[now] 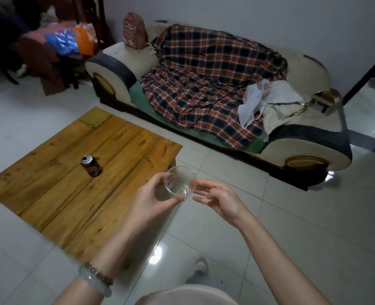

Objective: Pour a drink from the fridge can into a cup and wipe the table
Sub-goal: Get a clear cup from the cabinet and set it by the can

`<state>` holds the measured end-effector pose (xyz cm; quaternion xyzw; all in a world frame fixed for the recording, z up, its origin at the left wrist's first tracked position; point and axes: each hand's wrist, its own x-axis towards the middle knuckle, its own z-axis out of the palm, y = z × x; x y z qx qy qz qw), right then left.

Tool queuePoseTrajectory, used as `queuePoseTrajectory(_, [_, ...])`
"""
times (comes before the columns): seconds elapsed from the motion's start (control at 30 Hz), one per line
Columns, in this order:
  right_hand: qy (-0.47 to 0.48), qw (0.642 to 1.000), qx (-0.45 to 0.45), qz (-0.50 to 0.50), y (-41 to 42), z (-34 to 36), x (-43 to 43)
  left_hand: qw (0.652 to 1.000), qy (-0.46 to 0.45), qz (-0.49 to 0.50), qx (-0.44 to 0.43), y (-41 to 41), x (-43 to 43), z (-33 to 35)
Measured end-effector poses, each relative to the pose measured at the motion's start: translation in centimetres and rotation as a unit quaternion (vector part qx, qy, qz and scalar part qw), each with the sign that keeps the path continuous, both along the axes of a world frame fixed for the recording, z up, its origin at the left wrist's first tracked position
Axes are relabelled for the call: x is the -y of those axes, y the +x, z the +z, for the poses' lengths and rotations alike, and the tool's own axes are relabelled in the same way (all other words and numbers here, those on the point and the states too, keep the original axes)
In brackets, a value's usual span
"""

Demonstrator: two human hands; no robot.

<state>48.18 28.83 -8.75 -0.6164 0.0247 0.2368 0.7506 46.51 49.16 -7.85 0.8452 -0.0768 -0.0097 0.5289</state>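
Beyond the far left corner of the low wooden surface [61, 179], a dark chair [39, 53] holds heaped clothes and blue and orange bags. A dark drink can [91, 165] stands on the surface near its middle, top opened. Just off the surface's right edge, above the tiled floor [270, 216], the person's left hand [151, 199], with bracelets [96, 279] at the wrist, holds a clear plastic cup [180, 183]; its fingers [158, 179] curl round the rim and the thumb is under the base. The cup tips its mouth up and away. The right hand [219, 197] is beside the cup, fingers [206, 183] loosely apart and gripping nothing; I cannot tell whether the tips touch it. Right of the surface and further back stands a cream sofa [303, 155] under a plaid blanket [204, 84], with a white plastic bag [257, 102] on it.
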Motion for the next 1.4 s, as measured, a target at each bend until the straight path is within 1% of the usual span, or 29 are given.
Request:
queuePoseTrajectory(0.17, [0.015, 0.996, -0.012, 0.084, 8.1, 0.5, 1.8, 0.997, -0.005, 0.071, -0.009, 5.2, 2.2, 0.0])
queuePoseTrajectory(0.33, [0.003, 0.988, -0.020, 0.155, 15.0, -0.5, -0.1, 0.988, 0.003, 0.152, -0.023, 9.1, 1.3, -0.8])
queuePoseTrajectory(0.6, [-0.043, 0.966, 0.002, 0.255, 26.8, -2.1, -7.7, 0.964, -0.012, 0.264, -0.036, 17.4, -3.9, -3.4])
queuePoseTrajectory(0.8, [-0.060, 0.952, -0.009, 0.299, 35.9, -3.2, -14.9, 0.939, -0.047, 0.340, -0.034, 24.3, -8.9, -5.1])
queuePoseTrajectory(0.93, [-0.080, 0.941, 0.010, 0.329, 40.4, -3.6, -20.0, 0.922, -0.045, 0.382, -0.036, 28.3, -12.8, -6.2])
queuePoseTrajectory(1.03, [-0.084, 0.935, 0.005, 0.344, 43.3, -4.4, -23.3, 0.912, -0.059, 0.404, -0.047, 30.7, -15.3, -7.0])
queuePoseTrajectory(1.2, [-0.112, 0.914, -0.004, 0.391, 47.2, -7.4, -28.2, 0.892, -0.064, 0.443, -0.072, 33.8, -18.8, -9.8])
queuePoseTrajectory(1.33, [-0.132, 0.899, -0.029, 0.416, 49.8, -12.2, -31.2, 0.876, -0.061, 0.467, -0.107, 35.7, -20.8, -14.5])
queuePoseTrajectory(1.4, [-0.143, 0.890, -0.015, 0.432, 50.7, -14.9, -32.2, 0.866, -0.058, 0.481, -0.125, 36.7, -21.3, -17.4])
